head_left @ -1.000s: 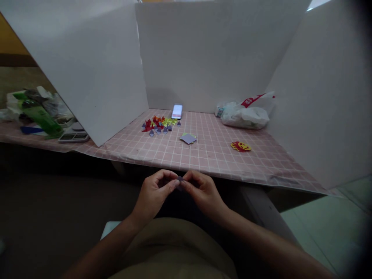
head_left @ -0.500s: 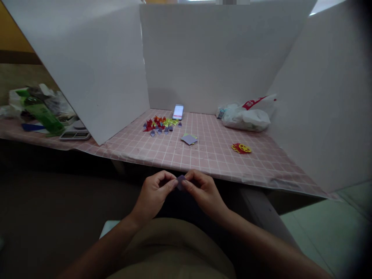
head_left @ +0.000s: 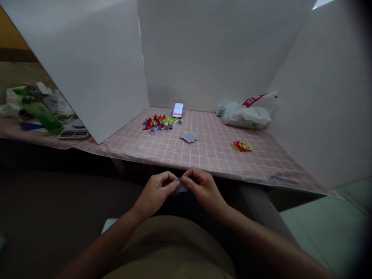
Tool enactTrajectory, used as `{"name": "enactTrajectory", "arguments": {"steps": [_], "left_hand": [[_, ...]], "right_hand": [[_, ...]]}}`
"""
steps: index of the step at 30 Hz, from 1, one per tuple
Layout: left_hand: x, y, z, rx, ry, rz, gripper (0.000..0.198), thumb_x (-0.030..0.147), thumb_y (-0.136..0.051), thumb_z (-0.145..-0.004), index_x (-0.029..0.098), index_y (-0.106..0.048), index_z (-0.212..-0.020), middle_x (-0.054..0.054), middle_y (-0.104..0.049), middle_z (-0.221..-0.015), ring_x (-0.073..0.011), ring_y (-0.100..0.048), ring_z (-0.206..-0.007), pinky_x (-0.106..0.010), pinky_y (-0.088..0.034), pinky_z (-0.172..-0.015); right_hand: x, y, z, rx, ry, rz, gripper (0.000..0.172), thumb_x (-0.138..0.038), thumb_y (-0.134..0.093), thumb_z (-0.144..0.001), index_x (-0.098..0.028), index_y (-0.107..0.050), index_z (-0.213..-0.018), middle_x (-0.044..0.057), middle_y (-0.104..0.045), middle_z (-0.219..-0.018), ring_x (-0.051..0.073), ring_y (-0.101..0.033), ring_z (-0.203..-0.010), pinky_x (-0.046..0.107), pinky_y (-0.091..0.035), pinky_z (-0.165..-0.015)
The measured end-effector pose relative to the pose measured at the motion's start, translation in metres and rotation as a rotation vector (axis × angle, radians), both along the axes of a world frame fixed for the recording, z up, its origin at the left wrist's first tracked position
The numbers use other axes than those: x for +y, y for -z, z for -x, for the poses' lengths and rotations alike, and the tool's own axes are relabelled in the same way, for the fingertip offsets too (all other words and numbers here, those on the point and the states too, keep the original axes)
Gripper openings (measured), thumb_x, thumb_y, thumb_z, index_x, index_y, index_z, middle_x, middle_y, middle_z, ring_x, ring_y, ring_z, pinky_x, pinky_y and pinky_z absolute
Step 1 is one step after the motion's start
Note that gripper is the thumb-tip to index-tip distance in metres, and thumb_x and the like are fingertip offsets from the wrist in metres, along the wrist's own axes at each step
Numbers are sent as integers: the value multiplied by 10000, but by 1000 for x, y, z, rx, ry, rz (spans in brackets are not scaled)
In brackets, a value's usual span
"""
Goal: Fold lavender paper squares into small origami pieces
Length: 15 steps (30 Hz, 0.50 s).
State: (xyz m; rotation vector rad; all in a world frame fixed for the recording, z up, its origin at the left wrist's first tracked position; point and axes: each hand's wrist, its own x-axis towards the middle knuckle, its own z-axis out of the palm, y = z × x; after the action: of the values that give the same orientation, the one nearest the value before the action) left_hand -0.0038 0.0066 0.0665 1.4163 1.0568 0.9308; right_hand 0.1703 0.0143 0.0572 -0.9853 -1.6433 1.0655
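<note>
Between my two hands is a small piece of purple paper (head_left: 182, 188), held just in front of the table's near edge. My left hand (head_left: 158, 192) pinches its left side between thumb and fingers. My right hand (head_left: 203, 188) grips its upper right part in the same way. The fingers cover much of the paper, so its folds are hard to make out. Beyond the hands, a stack of square paper sheets (head_left: 189, 137), purple on top, lies on the table. Farther left stands a group of small folded paper pieces (head_left: 158, 122) in red, orange, yellow and purple.
A phone (head_left: 178, 110) leans upright at the back of the pink checked table (head_left: 209, 159). To the right are red and yellow cut-out shapes (head_left: 241, 146) and a white plastic bag (head_left: 247, 116). White panels enclose the table; outside them are a scale (head_left: 74, 133) and green bottle (head_left: 42, 114).
The purple paper has turned in my fingers, from a pointed, diamond-like outline to a flatter, wider one. Both hands still pinch it. The camera view has shifted slightly.
</note>
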Motion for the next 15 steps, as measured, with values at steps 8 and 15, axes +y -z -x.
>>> {"name": "enactTrajectory", "arguments": {"steps": [8, 15], "left_hand": [[0, 1, 3, -47, -14, 48, 235, 392, -639, -835, 161, -603, -859, 19, -616, -576, -101, -516, -455, -210, -414, -445], [1, 2, 4, -12, -56, 12, 219, 378, -655, -825, 162, -620, -835, 35, -576, -570, -105, -513, -485, -221, -416, -488]], "right_hand": [[1, 0, -1, 36, -69, -44, 53, -239, -621, -885, -199, -629, -918, -8, -612, -757, 124, -559, -657, 254, -454, -609], [3, -3, -5, -73, -26, -110, 60, -200, -589, -886, -193, -616, -833, -5, -613, -738, 127, -554, -655, 251, -442, -608]]}}
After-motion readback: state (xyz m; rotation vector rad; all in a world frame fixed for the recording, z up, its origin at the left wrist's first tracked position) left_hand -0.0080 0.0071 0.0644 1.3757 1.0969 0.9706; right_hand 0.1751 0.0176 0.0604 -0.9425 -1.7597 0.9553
